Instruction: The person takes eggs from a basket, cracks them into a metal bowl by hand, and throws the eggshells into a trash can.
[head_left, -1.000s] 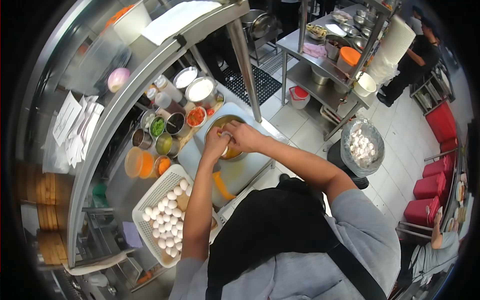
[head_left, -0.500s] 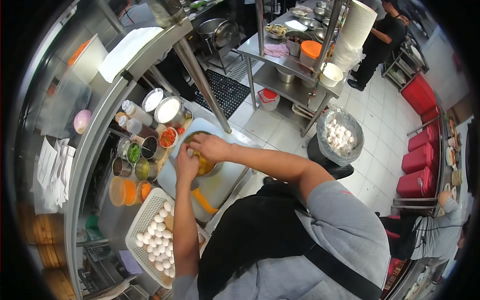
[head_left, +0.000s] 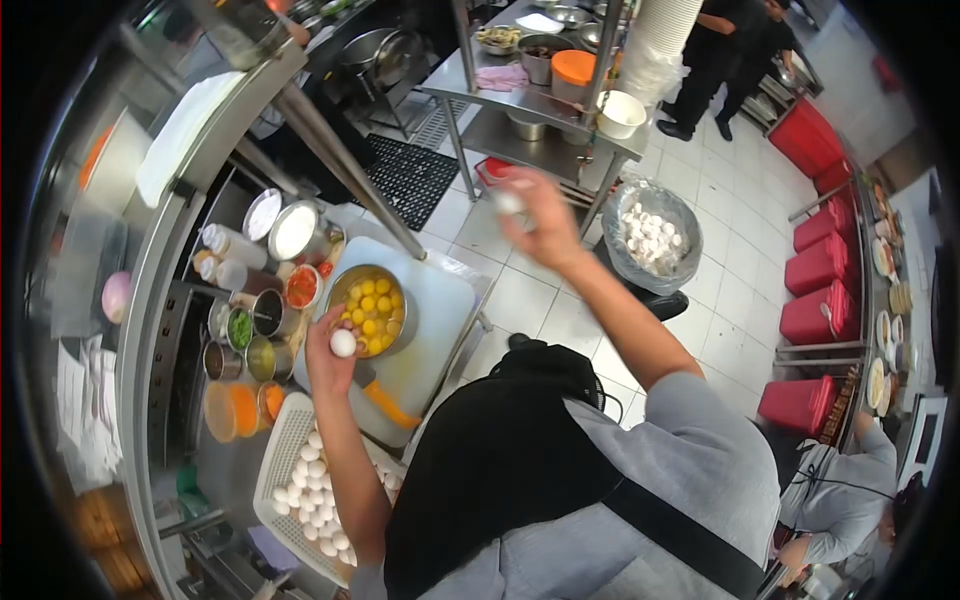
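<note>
In my left hand (head_left: pixel 326 362) I hold a white egg (head_left: pixel 342 343), close to the near-left rim of a metal bowl. This bowl (head_left: pixel 404 335) contains several yellow yolks (head_left: pixel 370 308) and stands on a pale cutting board (head_left: pixel 440 290). My right hand (head_left: pixel 545 225) is raised over the floor, blurred by motion, with a small white eggshell (head_left: pixel 508 203) in its fingers. A knife with an orange handle (head_left: pixel 388 402) lies on the board beside the bowl. Several white eggs (head_left: pixel 312 500) fill part of a pale plastic basket (head_left: pixel 270 470) near my left forearm.
A lined bin (head_left: pixel 610 245) with eggshells (head_left: pixel 655 235) stands to the right. Sauce bottles (head_left: pixel 235 240), a tub of chopped greens (head_left: pixel 240 327) and other containers line the board's left side. A metal post (head_left: pixel 345 165) rises beyond it. Other people (head_left: pixel 720 60) stand at the back.
My hands were together over the bowl and are now apart. The right has swung toward the bin with an eggshell; the left shows a whole egg. The view has shifted slightly.
</note>
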